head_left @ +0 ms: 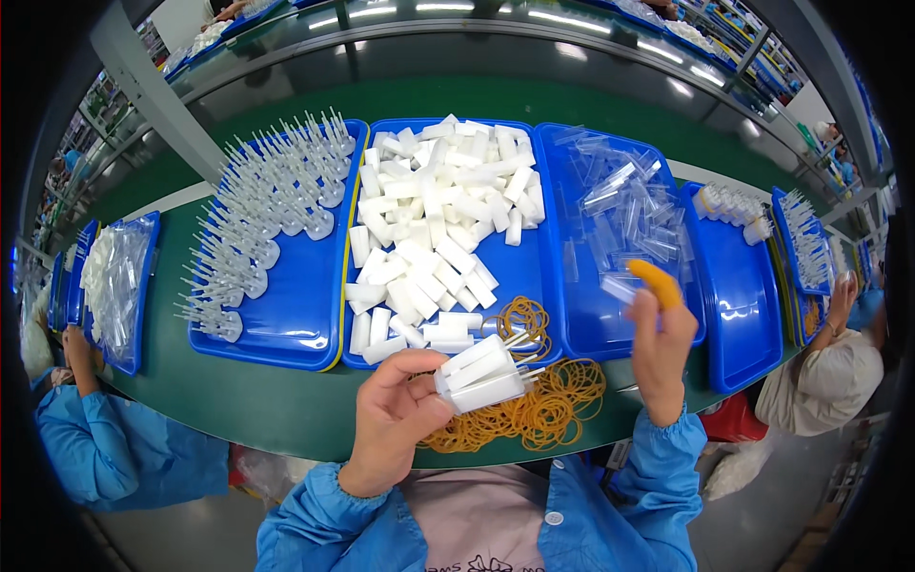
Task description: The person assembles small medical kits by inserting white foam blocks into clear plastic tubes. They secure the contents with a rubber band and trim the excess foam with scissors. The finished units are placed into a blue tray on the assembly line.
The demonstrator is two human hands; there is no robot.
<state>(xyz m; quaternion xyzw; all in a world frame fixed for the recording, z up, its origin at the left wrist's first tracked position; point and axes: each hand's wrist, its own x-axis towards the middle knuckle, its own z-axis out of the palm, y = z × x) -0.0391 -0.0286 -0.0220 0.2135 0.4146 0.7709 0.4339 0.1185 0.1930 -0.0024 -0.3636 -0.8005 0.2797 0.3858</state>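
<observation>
My left hand [396,419] grips a small bundle of white plastic tubes [481,375] with thin stems poking out to the right, held above a heap of yellow rubber bands [558,405] on the green table. My right hand [660,348] is raised over the tray of clear caps; it wears an orange finger cot [656,281] on one finger and pinches a clear plastic cap [620,289]. A blue tray [534,296] piled with loose white tubes [434,229] lies just beyond both hands.
A blue tray [295,329] of white nozzle parts with stems [262,214] sits left; a tray of clear caps [620,205] and another blue tray [739,305] sit right. Other workers in blue sleeves sit at far left [105,439] and at far right [829,367]. A conveyor runs behind the trays.
</observation>
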